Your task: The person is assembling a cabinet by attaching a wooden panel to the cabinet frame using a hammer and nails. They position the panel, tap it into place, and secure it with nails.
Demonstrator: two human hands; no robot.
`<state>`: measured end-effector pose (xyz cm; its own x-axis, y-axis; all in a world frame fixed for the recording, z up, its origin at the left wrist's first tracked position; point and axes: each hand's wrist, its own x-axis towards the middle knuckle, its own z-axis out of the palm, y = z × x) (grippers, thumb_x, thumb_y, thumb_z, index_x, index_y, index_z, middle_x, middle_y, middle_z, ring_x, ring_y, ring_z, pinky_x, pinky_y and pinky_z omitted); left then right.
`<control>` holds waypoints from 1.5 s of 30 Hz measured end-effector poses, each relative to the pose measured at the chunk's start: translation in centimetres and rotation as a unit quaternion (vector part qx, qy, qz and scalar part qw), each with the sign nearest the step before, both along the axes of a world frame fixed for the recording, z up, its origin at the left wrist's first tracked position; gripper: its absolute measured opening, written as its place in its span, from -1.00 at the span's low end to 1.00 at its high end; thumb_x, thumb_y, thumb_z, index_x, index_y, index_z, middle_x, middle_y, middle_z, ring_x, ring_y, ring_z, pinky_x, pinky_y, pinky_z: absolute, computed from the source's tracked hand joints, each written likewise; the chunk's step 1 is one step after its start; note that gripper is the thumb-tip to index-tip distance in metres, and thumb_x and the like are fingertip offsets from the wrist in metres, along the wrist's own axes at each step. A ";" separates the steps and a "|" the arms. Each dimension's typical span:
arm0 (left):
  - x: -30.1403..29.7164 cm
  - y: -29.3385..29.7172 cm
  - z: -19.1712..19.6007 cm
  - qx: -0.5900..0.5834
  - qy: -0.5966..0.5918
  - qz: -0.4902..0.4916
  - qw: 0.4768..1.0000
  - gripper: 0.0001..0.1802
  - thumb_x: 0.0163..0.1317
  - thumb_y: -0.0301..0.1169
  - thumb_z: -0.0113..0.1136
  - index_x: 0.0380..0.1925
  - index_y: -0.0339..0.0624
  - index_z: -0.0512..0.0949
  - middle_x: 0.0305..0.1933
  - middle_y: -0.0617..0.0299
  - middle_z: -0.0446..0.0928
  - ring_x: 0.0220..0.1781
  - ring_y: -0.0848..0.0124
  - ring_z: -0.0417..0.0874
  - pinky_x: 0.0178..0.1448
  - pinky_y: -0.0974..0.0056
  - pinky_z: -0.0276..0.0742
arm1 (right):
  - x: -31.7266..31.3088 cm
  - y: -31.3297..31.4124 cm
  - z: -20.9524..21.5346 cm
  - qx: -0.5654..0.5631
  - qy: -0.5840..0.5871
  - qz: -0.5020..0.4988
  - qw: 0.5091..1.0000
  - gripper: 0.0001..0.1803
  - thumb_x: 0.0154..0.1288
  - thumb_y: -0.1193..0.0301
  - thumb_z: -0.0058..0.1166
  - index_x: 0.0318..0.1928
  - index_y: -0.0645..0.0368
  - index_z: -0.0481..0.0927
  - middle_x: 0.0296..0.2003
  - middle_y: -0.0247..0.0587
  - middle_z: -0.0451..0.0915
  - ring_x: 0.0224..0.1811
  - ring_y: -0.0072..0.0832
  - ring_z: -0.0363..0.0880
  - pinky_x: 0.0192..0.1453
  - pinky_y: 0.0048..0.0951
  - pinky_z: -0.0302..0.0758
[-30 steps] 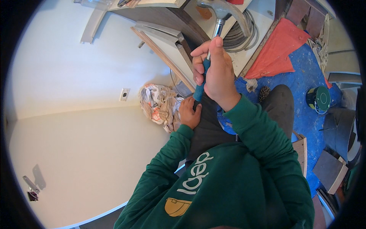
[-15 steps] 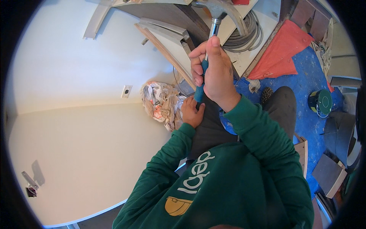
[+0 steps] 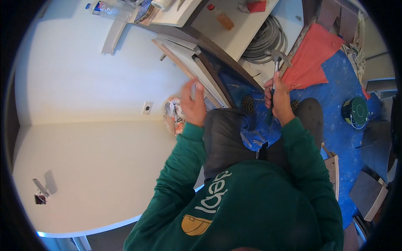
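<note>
My right hand (image 3: 279,99) is wrapped round the handle of a claw hammer (image 3: 277,62), above my right thigh. Its metal head points away from me, in front of a coil of grey hose or cable (image 3: 261,44), and the dark grip hangs below my fingers. My left hand (image 3: 193,104) is raised over my left knee, slightly smeared by motion, its fingers and thumb apart with nothing visible between them. Just past it lean a wooden strip (image 3: 176,58) and pale boards (image 3: 209,77). A crumpled bag of rubbish (image 3: 172,115) is partly hidden behind this hand.
Blue sheeting (image 3: 335,88) covers the floor. A red cloth (image 3: 310,58) and a dark lidded bucket (image 3: 355,112) lie to the right. An open cabinet (image 3: 234,35) holds a bottle of orange liquid (image 3: 221,17). On the left wall is a socket (image 3: 147,108).
My right hand has lowered the hammer and moved it right, away from my left hand. My left hand has lifted off my left leg and moved up and left.
</note>
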<state>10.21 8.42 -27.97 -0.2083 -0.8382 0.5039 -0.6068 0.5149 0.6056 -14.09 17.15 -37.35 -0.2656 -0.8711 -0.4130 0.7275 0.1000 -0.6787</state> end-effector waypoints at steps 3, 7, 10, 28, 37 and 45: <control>-4.8 -3.5 5.7 -0.098 0.055 0.013 0.994 -0.62 0.36 -0.27 0.36 0.06 -0.31 0.63 0.03 0.03 0.65 0.07 0.26 0.64 0.18 0.22 0.54 | -1.8 -0.4 -3.6 0.074 -0.007 0.036 0.997 -0.30 0.54 -0.27 -0.16 -0.30 0.19 0.45 -0.63 -0.39 0.24 -0.72 -0.55 0.18 -0.67 -0.42 0.16; -9.2 -5.4 11.0 -0.112 0.033 0.034 0.993 -0.73 0.29 -0.30 0.47 -0.31 -0.29 0.65 -0.33 0.24 0.67 -0.31 0.55 0.58 -0.17 0.43 0.50 | -4.6 -1.1 -6.6 0.102 -0.009 0.069 0.992 -0.30 0.51 -0.29 -0.11 -0.32 0.18 0.45 -0.64 -0.40 0.23 -0.72 -0.54 0.17 -0.65 -0.40 0.14; -10.2 -6.1 11.5 -0.099 0.016 0.058 0.993 -0.70 0.22 -0.34 0.54 -0.44 -0.23 0.57 -0.39 0.27 0.63 -0.35 0.57 0.52 -0.22 0.45 0.44 | -5.4 -1.2 -7.2 0.115 -0.042 0.069 0.990 -0.31 0.49 -0.29 -0.07 -0.33 0.16 0.44 -0.65 -0.41 0.22 -0.73 -0.55 0.16 -0.65 -0.40 0.13; -8.5 -6.6 13.7 -0.088 -0.037 -0.030 0.995 -0.73 0.42 -0.34 0.31 -0.24 -0.42 0.70 -0.29 0.16 0.71 -0.20 0.49 0.61 -0.01 0.35 0.52 | -7.1 -1.5 -6.8 0.089 -0.087 0.067 0.990 -0.35 0.45 -0.24 0.06 -0.28 0.18 0.42 -0.65 -0.44 0.23 -0.75 -0.59 0.17 -0.69 -0.44 0.14; -8.7 -6.1 14.5 -0.156 -0.056 -0.001 0.986 -0.82 0.36 -0.42 0.34 -0.24 -0.36 0.69 -0.35 0.20 0.70 -0.25 0.51 0.65 -0.04 0.37 0.55 | -7.0 -1.6 -7.0 0.086 -0.075 0.084 0.990 -0.34 0.41 -0.26 0.10 -0.26 0.17 0.43 -0.61 -0.44 0.22 -0.70 -0.62 0.17 -0.64 -0.48 0.12; -8.6 -6.5 13.5 -0.197 -0.041 0.032 0.979 -0.78 0.33 -0.38 0.40 -0.30 -0.36 0.65 -0.41 0.23 0.66 -0.32 0.51 0.61 -0.10 0.39 0.53 | -7.0 -1.8 -7.0 0.085 -0.086 0.078 0.990 -0.37 0.43 -0.20 0.14 -0.28 0.20 0.43 -0.65 -0.43 0.23 -0.74 -0.58 0.18 -0.68 -0.43 0.17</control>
<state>1.64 1.96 -14.48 -0.2153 -0.5944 0.7748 -0.6839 0.6581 0.3149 -21.05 15.36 -44.34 -0.0453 -0.8101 -0.5845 0.7978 0.3228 -0.5092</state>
